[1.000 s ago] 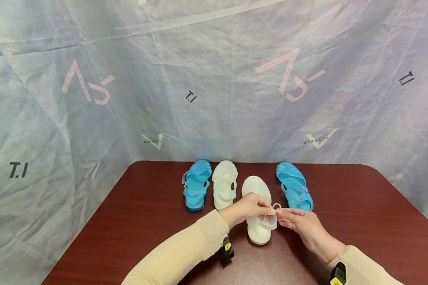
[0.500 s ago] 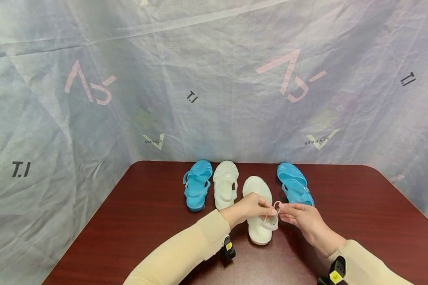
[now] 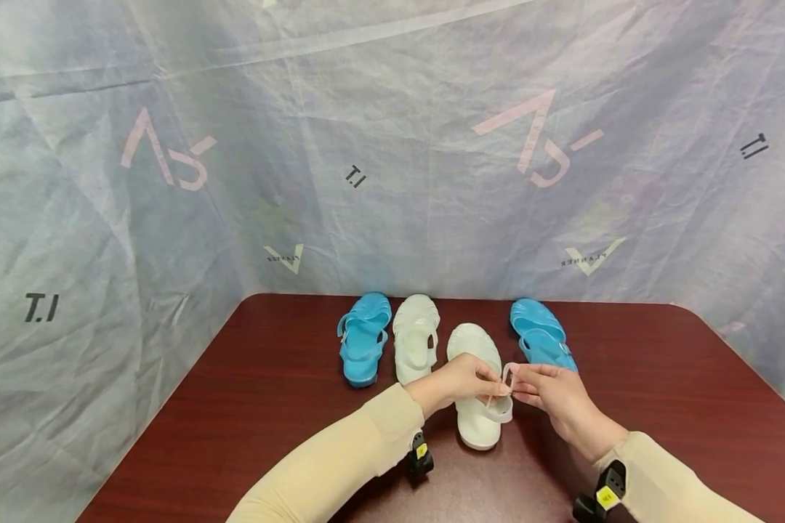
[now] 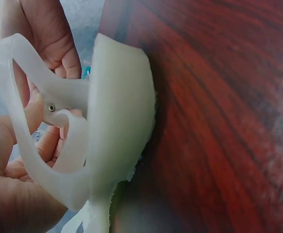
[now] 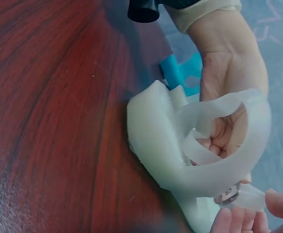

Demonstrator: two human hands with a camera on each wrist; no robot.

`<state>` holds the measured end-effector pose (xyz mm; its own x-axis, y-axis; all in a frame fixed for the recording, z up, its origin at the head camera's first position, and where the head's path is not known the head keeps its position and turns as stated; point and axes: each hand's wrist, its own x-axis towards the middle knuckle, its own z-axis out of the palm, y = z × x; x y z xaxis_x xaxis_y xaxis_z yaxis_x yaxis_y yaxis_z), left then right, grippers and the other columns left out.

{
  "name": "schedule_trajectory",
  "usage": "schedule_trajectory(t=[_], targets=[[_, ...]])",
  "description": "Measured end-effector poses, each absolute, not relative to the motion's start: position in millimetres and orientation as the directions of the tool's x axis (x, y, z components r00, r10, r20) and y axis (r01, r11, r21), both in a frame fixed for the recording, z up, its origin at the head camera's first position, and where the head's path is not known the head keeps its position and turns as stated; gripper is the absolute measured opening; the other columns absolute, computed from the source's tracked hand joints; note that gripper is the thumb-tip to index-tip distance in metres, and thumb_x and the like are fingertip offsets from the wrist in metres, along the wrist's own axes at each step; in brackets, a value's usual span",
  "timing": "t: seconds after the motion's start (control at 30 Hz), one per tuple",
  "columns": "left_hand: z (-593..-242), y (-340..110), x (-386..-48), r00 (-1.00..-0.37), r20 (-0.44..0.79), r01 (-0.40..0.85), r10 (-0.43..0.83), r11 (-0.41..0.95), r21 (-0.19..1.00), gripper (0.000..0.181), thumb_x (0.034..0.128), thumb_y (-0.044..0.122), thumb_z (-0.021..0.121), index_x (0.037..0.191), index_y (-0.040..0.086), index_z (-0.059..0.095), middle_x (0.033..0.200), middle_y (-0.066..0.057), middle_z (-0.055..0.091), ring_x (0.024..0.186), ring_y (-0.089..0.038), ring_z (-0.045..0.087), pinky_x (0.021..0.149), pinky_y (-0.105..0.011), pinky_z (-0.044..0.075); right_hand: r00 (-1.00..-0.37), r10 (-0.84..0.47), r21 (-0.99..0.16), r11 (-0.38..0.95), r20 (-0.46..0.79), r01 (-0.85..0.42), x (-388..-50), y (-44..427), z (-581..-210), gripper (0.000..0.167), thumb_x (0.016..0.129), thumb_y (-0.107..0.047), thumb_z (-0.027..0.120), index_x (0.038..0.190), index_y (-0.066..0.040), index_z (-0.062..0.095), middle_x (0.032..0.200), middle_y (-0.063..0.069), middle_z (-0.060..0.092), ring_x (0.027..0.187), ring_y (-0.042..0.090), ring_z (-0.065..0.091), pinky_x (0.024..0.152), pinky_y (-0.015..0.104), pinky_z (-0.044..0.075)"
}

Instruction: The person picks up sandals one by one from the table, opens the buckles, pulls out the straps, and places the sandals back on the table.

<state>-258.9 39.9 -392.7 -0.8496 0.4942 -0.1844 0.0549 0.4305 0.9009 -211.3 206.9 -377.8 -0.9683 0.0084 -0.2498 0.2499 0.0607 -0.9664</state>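
Observation:
In the head view a white jelly sandal [image 3: 477,428] stands on the table, heel towards me. My left hand [image 3: 461,378] reaches over it and pinches its ankle strap [image 4: 63,92] near the metal buckle [image 5: 228,194]. On the sandal's right side, my right hand [image 3: 556,396] pinches the strap's free end [image 5: 250,198] between thumb and fingers, just past the buckle. A narrow loop of strap stands up between the two hands. The heel band [image 5: 258,131] arches behind, partly covering the left fingers in the right wrist view.
Left of this sandal lie another white sandal [image 3: 416,341] and a blue sandal [image 3: 365,341]. A second blue sandal [image 3: 539,330] lies behind my right hand. The dark red table [image 3: 288,421] meets a grey printed cloth [image 3: 405,145] at its back edge.
My right hand has shifted slightly upward with the strap end, and the round strap loop has become taller and narrower. The left hand stays at the strap.

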Motion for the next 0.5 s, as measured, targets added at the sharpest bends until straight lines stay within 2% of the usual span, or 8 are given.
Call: schedule_trajectory(t=[0.2, 0.5], targets=[[-391.8, 39.5, -258.9, -0.846, -0.176, 0.056, 0.502, 0.413, 0.909, 0.018, 0.0873, 0.015, 0.073, 0.088, -0.003, 0.074, 0.063, 0.001, 0.06, 0.065, -0.005, 0.059, 0.066, -0.019, 0.054, -0.97, 0.025, -0.965, 0.092, -0.242, 0.244, -211.0, 207.1, -373.4, 0.05, 0.098, -0.026, 0.058, 0.128, 0.013, 0.051, 0.089, 0.0, 0.065, 0.078, 0.008, 0.064, 0.075, 0.024, 0.058], [-392.5, 37.6, -260.2, -0.844, -0.187, 0.037, 0.503, 0.403, 0.915, 0.018, 0.0873, 0.016, 0.073, 0.092, -0.001, 0.076, 0.068, -0.003, 0.066, 0.067, -0.007, 0.063, 0.067, -0.019, 0.055, -0.971, 0.016, -0.96, 0.143, -0.24, 0.24, -209.8, 214.6, -372.4, 0.052, 0.096, -0.029, 0.06, 0.125, 0.014, 0.053, 0.086, -0.001, 0.066, 0.076, 0.01, 0.064, 0.072, 0.023, 0.057]])
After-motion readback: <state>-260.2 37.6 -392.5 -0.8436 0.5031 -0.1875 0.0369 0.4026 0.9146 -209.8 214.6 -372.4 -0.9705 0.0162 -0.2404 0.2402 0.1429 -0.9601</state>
